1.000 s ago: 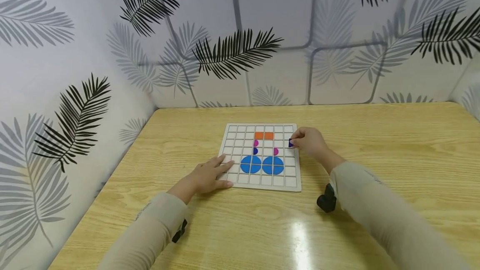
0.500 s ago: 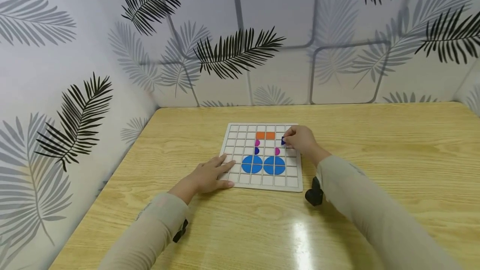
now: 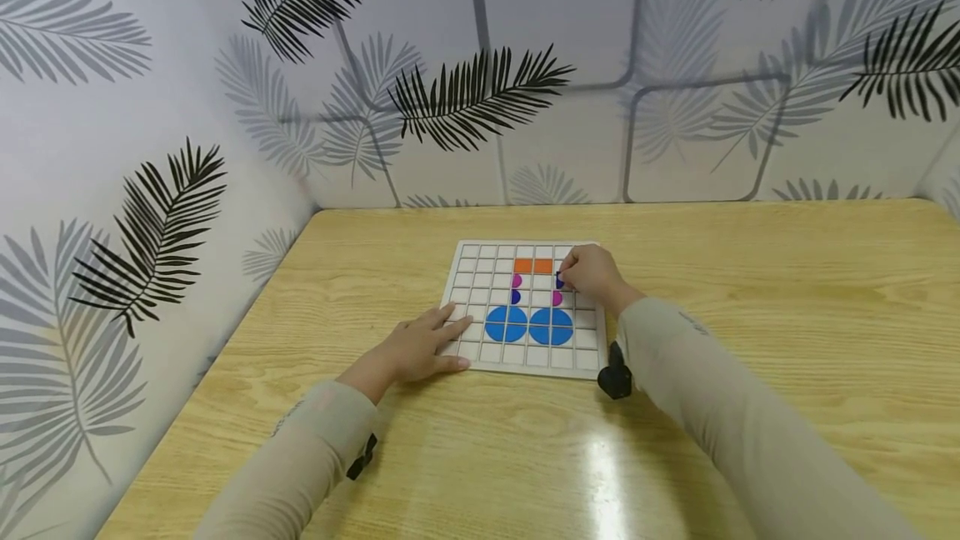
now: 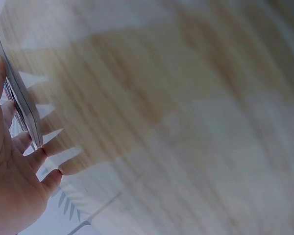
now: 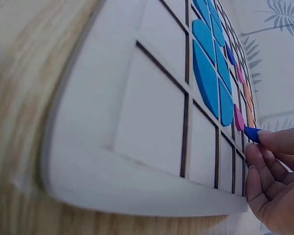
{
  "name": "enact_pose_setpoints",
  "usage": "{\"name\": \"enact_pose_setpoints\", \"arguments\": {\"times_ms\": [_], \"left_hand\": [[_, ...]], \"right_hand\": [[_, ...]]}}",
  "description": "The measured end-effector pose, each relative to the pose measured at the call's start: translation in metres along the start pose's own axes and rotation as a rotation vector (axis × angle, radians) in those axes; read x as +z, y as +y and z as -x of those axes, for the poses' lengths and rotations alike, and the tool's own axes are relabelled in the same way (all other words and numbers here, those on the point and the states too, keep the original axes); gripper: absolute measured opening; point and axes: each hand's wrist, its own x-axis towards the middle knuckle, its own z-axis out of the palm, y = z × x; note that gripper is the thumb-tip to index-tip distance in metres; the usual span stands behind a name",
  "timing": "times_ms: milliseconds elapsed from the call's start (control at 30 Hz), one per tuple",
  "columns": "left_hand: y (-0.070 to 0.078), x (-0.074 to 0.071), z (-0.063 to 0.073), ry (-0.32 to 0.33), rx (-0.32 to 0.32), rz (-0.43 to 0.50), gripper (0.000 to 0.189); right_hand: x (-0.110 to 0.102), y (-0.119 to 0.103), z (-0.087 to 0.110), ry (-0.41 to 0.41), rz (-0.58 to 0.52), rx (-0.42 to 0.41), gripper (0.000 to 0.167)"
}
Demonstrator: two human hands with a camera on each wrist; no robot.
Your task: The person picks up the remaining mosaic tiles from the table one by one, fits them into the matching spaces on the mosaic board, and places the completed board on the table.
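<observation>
A white grid board (image 3: pixel 502 355) lies on the table. On it are two orange squares (image 3: pixel 533 266), two magenta pieces (image 3: pixel 557 297), a dark blue half-round piece (image 3: pixel 515 297) and two light blue circles (image 3: pixel 551 326) made of quarter pieces. My right hand (image 3: pixel 596 277) pinches a dark blue piece (image 5: pixel 251 132) between thumb and fingertip, at the cell just behind the right magenta piece; its full shape is partly covered. With fingers spread, my left hand (image 3: pixel 420 347) rests on the board's left edge.
The wooden table (image 3: pixel 495 457) runs back to a leaf-patterned wall (image 3: pixel 555 123). Another wall (image 3: pixel 172 107) stands along its left side. A black wrist device (image 3: pixel 615 373) hangs below the right sleeve.
My right hand has moved left with the dark blue piece, from the board's right edge to the cell behind the right magenta piece. The left hand has stayed in place.
</observation>
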Motion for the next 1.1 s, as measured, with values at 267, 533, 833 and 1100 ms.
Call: {"name": "enact_pose_setpoints", "arguments": {"times_ms": [267, 533, 833, 1100], "left_hand": [[0.002, -0.002, 0.001, 0.005, 0.006, 0.002, 0.066], [0.001, 0.0, 0.0, -0.006, 0.0, -0.014, 0.066], [0.001, -0.002, 0.0, -0.014, -0.003, -0.014, 0.066], [0.0, -0.001, 0.001, -0.007, 0.0, -0.019, 0.066]], "right_hand": [[0.001, -0.003, -0.003, -0.009, 0.103, -0.001, 0.003], [0.0, -0.007, -0.004, -0.023, 0.177, -0.022, 0.004], [0.017, 0.038, -0.057, -0.012, 0.255, -0.101, 0.006], [0.022, 0.044, -0.064, -0.029, 0.272, -0.09, 0.009]]}}
